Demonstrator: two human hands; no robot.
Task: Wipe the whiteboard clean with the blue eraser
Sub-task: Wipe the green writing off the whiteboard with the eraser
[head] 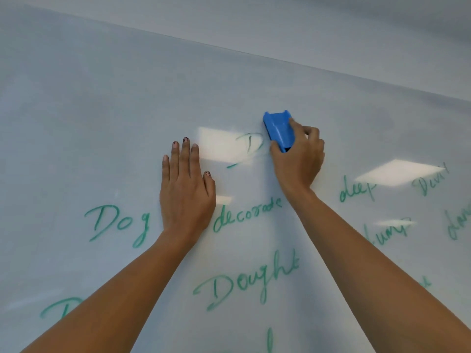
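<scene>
A classroom or a similar teaching or meeting room is suggested. Most of the view is filled by a large glossy whiteboard [102, 110], and a plain pale wall [331, 26] is seen above its top edge. Loose handwritten words in green marker are spread across the board, all beginning with D: Dog [117, 222], decorate [248, 212], Dought [244, 278], deep [356, 191]. Rectangular ceiling light panels are mirrored in the surface as bright patches [395, 171]. A blue eraser [279, 129] is held against the board.
</scene>
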